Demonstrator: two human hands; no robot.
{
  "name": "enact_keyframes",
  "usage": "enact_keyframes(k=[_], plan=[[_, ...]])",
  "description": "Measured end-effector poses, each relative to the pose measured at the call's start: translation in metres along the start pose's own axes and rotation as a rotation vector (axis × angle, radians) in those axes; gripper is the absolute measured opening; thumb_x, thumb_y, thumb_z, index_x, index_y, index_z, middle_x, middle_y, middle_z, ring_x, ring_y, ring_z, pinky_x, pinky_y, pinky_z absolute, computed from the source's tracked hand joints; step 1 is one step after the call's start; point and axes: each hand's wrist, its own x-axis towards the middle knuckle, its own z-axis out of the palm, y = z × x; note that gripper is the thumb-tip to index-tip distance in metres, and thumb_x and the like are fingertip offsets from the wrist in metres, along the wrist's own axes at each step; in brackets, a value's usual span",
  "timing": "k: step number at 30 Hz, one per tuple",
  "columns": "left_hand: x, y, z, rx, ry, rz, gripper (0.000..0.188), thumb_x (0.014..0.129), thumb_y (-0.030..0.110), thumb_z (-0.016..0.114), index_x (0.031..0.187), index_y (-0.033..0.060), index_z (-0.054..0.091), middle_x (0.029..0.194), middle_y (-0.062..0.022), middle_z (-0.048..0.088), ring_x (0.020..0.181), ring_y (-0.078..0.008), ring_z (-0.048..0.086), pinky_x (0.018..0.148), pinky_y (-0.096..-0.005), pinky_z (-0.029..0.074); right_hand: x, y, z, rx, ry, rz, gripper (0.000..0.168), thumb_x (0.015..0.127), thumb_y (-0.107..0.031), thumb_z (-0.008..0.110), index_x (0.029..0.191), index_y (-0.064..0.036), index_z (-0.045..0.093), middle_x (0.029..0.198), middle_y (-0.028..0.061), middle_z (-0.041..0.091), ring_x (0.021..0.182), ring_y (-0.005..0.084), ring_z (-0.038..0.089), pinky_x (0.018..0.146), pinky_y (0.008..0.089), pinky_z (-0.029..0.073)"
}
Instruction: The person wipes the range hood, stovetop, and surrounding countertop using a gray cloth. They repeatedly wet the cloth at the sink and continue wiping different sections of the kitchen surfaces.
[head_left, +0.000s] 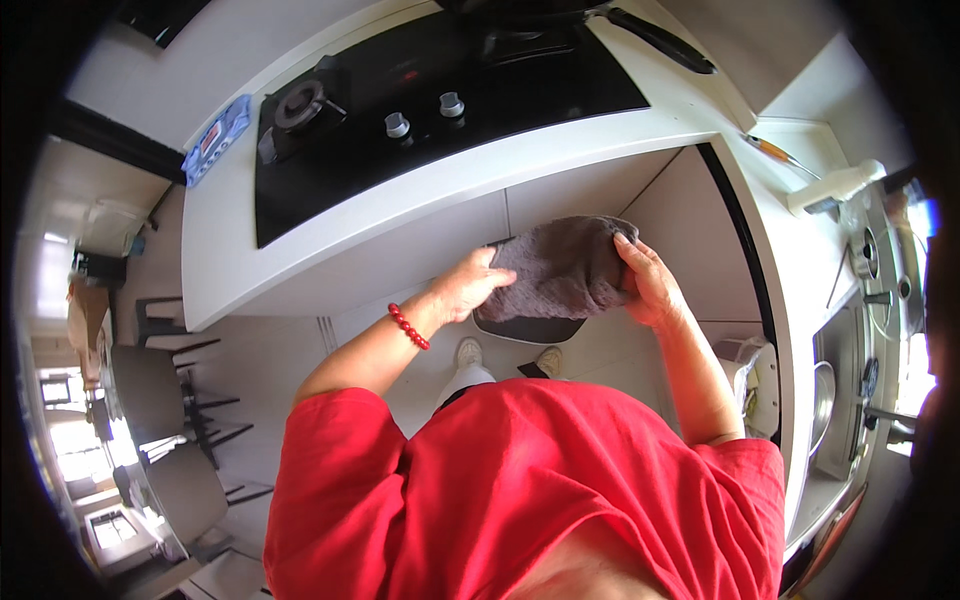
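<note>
A dark grey-brown cloth (559, 270), folded and soft-looking, is stretched between my two hands in front of the counter's edge. My left hand (474, 283) grips its left end, thumb on top, with a red bead bracelet (409, 327) on the wrist. At the opposite end my right hand (646, 276) pinches the cloth's upper right corner, with the thumb on the near face. Below the cloth, a dark rounded mat-like object (531, 330) on the floor is partly hidden by it.
Beyond the cloth is a white countertop (450, 161) with a black gas hob (450, 105). A pan handle (660, 41) juts over its right end. A blue wipes pack (217, 140) lies at left. The sink (832, 420) is at right; chairs (150, 390) stand at left.
</note>
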Motion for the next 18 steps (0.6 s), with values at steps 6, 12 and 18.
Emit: enact_keyframes(k=[6, 12, 18], plan=[[-0.016, 0.032, -0.053, -0.080, 0.121, 0.095, 0.030, 0.084, 0.005, 0.055, 0.110, -0.0083, 0.048, 0.099, -0.0101, 0.057, 0.087, -0.0133, 0.056, 0.078, -0.0251, 0.046, 0.036, -0.004, 0.047, -0.106, -0.245, 0.025, 0.036, 0.091, -0.022, 0.050, 0.121, -0.001, 0.047, 0.113, 0.0100, 0.055, 0.101, 0.0197, 0.055, 0.088, 0.0343, 0.046], [-0.002, 0.090, -0.123, -0.058, 0.133, 0.416, 0.022, 0.085, 0.009, 0.054, 0.101, -0.0054, 0.055, 0.095, -0.0083, 0.062, 0.082, -0.0123, 0.059, 0.072, -0.0273, 0.049, 0.102, -0.015, 0.122, -0.073, -0.274, -0.141, 0.033, 0.090, -0.028, 0.052, 0.114, -0.005, 0.052, 0.105, 0.0073, 0.058, 0.096, 0.0177, 0.055, 0.084, 0.0325, 0.047], [0.041, 0.082, -0.146, 1.161, 0.598, 0.857, 0.037, 0.074, 0.010, 0.062, 0.108, -0.0020, 0.050, 0.102, -0.0185, 0.055, 0.092, -0.0339, 0.055, 0.080, -0.0392, 0.046, 0.160, 0.020, 0.143, -1.421, 0.346, -1.111, 0.044, 0.078, -0.009, 0.059, 0.119, 0.002, 0.046, 0.108, 0.0250, 0.052, 0.098, 0.0398, 0.050, 0.085, 0.0431, 0.041]])
